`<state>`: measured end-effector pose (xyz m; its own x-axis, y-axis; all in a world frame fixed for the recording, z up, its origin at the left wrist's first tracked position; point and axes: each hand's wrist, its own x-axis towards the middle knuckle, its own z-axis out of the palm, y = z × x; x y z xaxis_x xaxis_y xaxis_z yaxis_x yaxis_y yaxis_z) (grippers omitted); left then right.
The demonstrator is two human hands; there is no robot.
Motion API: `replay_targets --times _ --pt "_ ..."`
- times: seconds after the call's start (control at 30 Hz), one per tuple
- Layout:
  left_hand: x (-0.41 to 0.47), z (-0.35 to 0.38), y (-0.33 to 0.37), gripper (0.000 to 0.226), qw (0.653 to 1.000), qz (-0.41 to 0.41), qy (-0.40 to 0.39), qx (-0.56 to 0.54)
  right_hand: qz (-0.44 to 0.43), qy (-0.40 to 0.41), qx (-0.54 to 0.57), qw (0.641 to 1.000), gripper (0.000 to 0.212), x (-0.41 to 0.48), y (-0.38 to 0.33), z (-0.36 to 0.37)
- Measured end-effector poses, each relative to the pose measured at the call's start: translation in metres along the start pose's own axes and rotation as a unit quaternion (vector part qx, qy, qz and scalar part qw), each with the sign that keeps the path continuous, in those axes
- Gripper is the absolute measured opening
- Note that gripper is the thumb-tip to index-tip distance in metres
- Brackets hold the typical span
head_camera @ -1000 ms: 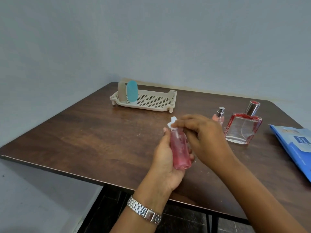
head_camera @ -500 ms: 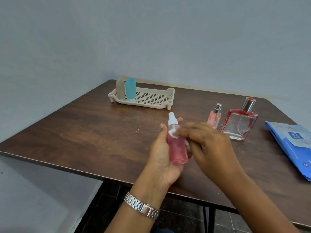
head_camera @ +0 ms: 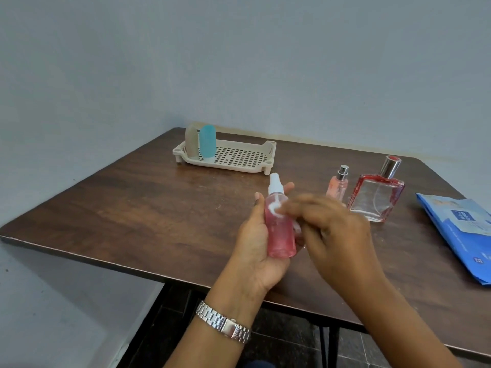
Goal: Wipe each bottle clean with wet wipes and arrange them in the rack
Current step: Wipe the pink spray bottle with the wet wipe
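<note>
Spanning the frame: dark wood table [head_camera: 148,208], grey wall. Rack [head_camera: 239,158] holds two bottles; two stand loose. Left hand [head_camera: 255,248] grips pink bottle [head_camera: 280,232]; right hand [head_camera: 337,235] pinches wipe [head_camera: 273,208].

Your dark wooden table [head_camera: 148,208], loaded up.
Rack [head_camera: 233,166] far back; small pink spray bottle [head_camera: 337,187], square perfume bottle [head_camera: 376,199], blue wipes pack [head_camera: 462,235] right.

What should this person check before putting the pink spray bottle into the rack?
1. Pink spray bottle held firmly in left hand: ok.
2. Wipe pressed on the bottle by right hand: ok.
3. Whole bottle wiped clean: cannot tell.
4. Free room in rack beside blue bottle: ok.
5. Small pink bottle and square bottle wiped: cannot tell; neither is in the rack.
</note>
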<state>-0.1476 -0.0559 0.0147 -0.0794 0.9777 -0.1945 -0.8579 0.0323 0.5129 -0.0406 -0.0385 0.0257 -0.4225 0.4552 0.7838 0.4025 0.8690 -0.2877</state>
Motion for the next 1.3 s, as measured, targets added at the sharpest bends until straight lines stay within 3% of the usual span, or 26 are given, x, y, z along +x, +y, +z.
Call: replay_targets --times 0.13,0.23,0.4,0.57,0.77,0.93,1.1,1.3 --pt "-0.001 0.001 -0.001 0.059 1.000 0.012 0.006 0.024 0.050 0.039 0.005 0.998 0.027 0.013 0.002 0.007" --pt "-0.002 -0.001 0.006 0.070 0.997 0.020 -0.025 0.068 0.031 0.036 0.021 0.999 0.028 0.006 -0.007 0.007" --pt "-0.004 -0.008 0.006 0.056 0.996 0.005 -0.051 0.066 -0.029 0.008 0.036 0.999 0.025 -0.022 -0.014 0.000" --pt "-0.007 -0.002 0.001 0.044 0.998 0.021 -0.054 0.036 -0.031 0.010 0.020 0.999 0.025 -0.021 -0.008 -0.003" --pt "-0.009 0.005 -0.001 0.069 0.998 0.006 -0.059 -0.017 0.020 0.030 -0.017 0.999 0.029 0.008 -0.008 0.001" --pt "-0.009 0.003 0.000 0.040 0.999 0.037 -0.032 0.015 -0.012 0.034 -0.042 0.999 0.033 -0.001 -0.018 0.000" --pt "-0.005 -0.001 -0.001 0.039 0.999 0.039 -0.013 0.016 -0.056 0.003 -0.079 0.995 0.030 -0.029 -0.019 -0.001" --pt "-0.002 -0.001 -0.011 0.033 1.000 0.015 0.008 -0.004 -0.058 -0.005 -0.016 0.998 0.028 -0.038 -0.005 -0.007"
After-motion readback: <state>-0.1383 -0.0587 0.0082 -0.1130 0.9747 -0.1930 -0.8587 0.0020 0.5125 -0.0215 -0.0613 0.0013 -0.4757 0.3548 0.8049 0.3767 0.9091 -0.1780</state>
